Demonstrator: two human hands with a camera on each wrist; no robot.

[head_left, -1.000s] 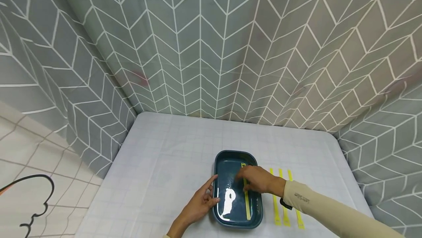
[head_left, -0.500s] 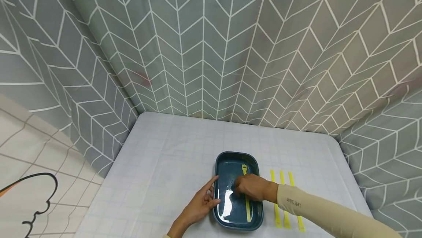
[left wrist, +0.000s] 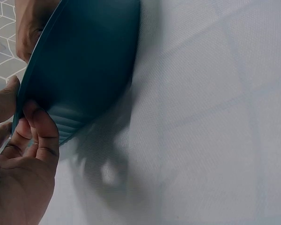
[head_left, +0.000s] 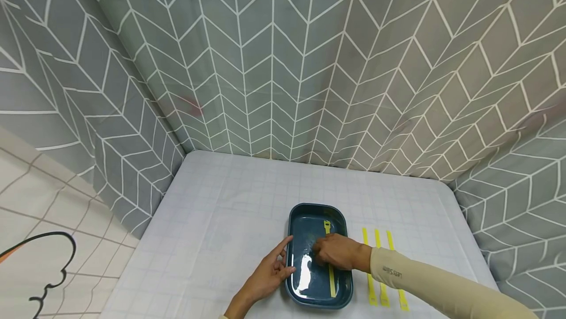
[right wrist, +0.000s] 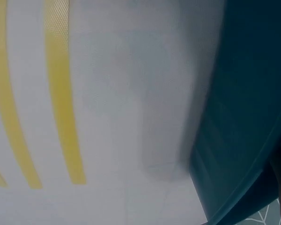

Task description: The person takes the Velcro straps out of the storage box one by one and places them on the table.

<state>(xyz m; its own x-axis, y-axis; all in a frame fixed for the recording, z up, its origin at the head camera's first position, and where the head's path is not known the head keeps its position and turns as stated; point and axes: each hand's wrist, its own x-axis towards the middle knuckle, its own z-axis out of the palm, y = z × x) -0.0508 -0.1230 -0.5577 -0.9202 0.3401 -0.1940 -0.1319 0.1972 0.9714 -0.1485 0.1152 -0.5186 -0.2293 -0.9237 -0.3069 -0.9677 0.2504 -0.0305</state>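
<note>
A dark blue rectangular tray [head_left: 305, 225] stands on the white-covered table. Along the right side of its floor lies a yellow strap [head_left: 332, 284] with a slotted head at the far end. My right hand [head_left: 339, 251] reaches over the tray's right rim and covers the strap's middle. Its fingers bend down toward the tray floor; the fingertips are hidden, and I cannot tell whether they pinch the strap. At the left rim my left hand [head_left: 265, 275] holds the tray. In the left wrist view, its bent fingers [left wrist: 46, 133] lie against the outer wall, just under the rim.
Outside the tray to the right lie 3 more yellow straps [head_left: 371, 289], side by side, partly under the right forearm. White cloth [head_left: 230, 201] covers the table. A grey chevron-patterned curtain [head_left: 283, 88] hangs behind it and along both sides.
My right hand has slid nearer along the strap, uncovering more of its slotted far end, and then stayed almost still. The left hand keeps its place at the tray.
</note>
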